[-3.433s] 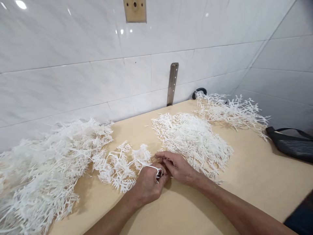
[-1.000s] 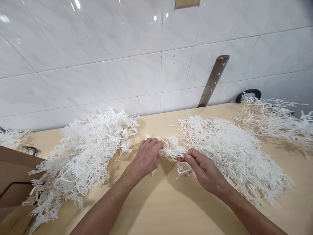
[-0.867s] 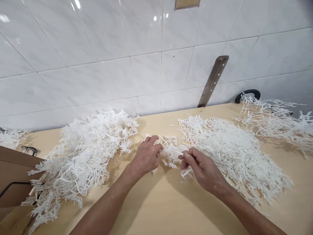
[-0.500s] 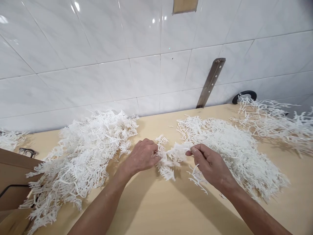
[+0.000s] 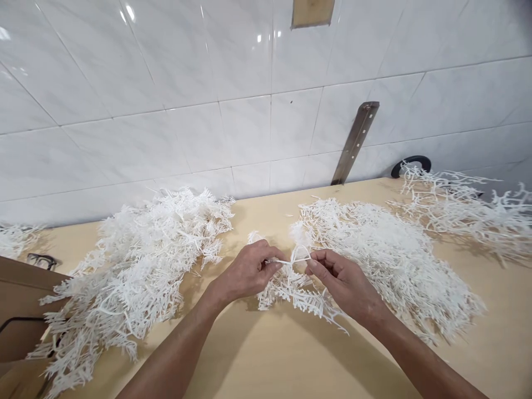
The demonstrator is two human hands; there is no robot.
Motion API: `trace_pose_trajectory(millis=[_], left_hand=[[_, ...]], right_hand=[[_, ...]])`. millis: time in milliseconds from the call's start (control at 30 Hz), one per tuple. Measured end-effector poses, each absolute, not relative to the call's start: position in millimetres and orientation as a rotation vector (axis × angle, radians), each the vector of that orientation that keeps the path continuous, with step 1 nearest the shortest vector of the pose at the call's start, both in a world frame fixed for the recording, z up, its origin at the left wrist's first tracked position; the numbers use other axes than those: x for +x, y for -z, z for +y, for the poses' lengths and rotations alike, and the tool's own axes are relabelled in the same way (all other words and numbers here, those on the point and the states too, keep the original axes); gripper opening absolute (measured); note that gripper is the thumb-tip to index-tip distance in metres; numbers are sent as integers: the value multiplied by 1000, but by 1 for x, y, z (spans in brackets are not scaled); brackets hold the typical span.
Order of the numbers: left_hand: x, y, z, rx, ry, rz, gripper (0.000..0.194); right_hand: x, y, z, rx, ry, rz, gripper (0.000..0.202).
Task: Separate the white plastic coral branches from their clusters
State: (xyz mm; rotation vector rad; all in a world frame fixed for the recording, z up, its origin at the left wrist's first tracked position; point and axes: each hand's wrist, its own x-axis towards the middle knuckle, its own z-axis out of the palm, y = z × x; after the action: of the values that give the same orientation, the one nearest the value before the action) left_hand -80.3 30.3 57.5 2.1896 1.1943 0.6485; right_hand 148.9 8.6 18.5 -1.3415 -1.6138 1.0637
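Observation:
Between my two hands is a white plastic branch (image 5: 297,291) with many fine sprigs, held a little above the table. My left hand (image 5: 253,270) pinches a white stem on its left side, the fingertips pressed together. My right hand (image 5: 338,277) pinches the looped end of a thin white stem between thumb and forefinger. The stems cross in the gap between the hands; how they join is too fine to make out. Sprigs hang below both hands. A large heap of white feathery sprigs (image 5: 141,277) lies left, and a flatter heap of white sprigs (image 5: 382,255) lies right.
More white branching stems (image 5: 469,208) lie at the far right by a black ring (image 5: 411,165). A metal strip (image 5: 355,143) leans on the tiled wall (image 5: 245,130). Eyeglasses (image 5: 41,260) and a cardboard box (image 5: 25,293) are at left on the wooden table (image 5: 257,357).
My hands have come closer together, the left one turning its fingers to the right. A stem now forms a loop between them, and the sprigs have swung lower and spread toward the right.

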Motion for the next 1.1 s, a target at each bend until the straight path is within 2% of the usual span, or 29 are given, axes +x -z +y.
trace_pose_trajectory(millis=[133,567,767,933,1100], left_hand=[[-82,-58,30,2177,-604,1239,9],[-74,-48,27,2349,-533,1206,23],[-73,-52,25,2200,-547,1049,23],[-79,-60,24,2087,-441,834,24],[-95,-69,30,2149,-387,917,24]], right_hand=[[155,-14,11,-1429,-973,-1613,40],[147,-13,9,-1338,-881,-1774,31],[143,-11,9,-1374,-857,-1833,31],[147,-7,17,-1552,-723,-1725,32],[158,0,26,-1658,-460,-1679,25]])
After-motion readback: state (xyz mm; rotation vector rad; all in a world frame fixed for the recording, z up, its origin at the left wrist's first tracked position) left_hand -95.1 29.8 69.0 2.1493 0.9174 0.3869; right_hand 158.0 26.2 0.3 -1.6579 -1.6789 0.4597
